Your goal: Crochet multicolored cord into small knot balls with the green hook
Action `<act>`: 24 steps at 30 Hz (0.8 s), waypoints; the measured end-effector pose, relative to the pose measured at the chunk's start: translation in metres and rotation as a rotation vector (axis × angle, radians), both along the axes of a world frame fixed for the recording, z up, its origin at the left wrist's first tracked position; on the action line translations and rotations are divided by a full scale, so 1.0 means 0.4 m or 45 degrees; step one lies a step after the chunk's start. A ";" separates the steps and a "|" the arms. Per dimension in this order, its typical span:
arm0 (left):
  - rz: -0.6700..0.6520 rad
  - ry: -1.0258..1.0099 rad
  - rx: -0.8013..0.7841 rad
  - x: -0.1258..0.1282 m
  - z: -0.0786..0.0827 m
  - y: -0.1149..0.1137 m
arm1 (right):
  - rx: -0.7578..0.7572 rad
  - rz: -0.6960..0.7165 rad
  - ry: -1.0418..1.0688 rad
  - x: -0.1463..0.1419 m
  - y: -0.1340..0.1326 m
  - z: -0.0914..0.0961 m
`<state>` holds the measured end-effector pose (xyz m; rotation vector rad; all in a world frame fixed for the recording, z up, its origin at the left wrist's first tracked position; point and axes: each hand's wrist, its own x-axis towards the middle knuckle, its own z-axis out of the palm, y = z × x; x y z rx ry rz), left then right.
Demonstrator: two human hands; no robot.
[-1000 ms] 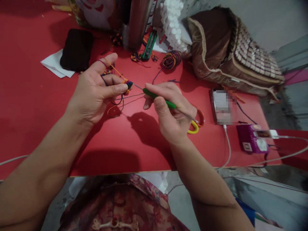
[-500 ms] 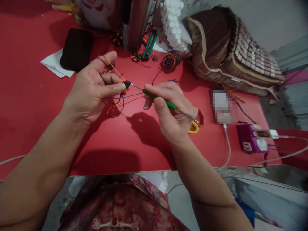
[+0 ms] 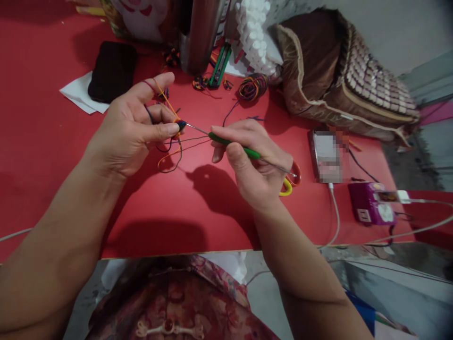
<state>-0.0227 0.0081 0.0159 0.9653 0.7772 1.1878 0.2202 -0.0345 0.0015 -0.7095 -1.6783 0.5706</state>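
Note:
My left hand (image 3: 132, 130) pinches a small multicoloured crochet piece (image 3: 180, 125) between thumb and middle finger, with orange, red and dark yarn strands (image 3: 170, 156) looped over the raised index finger and trailing onto the red table (image 3: 46, 156). My right hand (image 3: 253, 163) is closed on a green-handled crochet hook (image 3: 233, 144). Its thin metal tip is pushed into the crochet piece.
A coil of multicoloured yarn (image 3: 252, 88) lies behind my hands. Scissors with red and yellow handles (image 3: 290, 182) lie under my right hand. A black pouch (image 3: 112, 71) sits on white paper at left, a brown bag (image 3: 339, 75) at right, a phone (image 3: 326, 156) and purple charger (image 3: 370, 205) with cables.
My left hand with the crochet piece has shifted slightly left and up. The hook's tip has followed it; my right hand has barely moved.

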 end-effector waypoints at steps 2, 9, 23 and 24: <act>-0.005 -0.010 -0.009 -0.003 0.001 0.001 | 0.012 0.045 0.042 0.001 0.002 0.007; -0.062 -0.009 0.062 -0.003 -0.020 0.007 | -0.077 0.087 0.052 0.020 0.013 0.018; -0.216 0.084 0.168 -0.007 -0.024 0.013 | -0.304 0.238 0.147 0.050 0.020 0.020; -0.230 0.079 0.177 -0.004 -0.024 0.011 | -0.329 0.265 0.180 0.049 0.023 0.020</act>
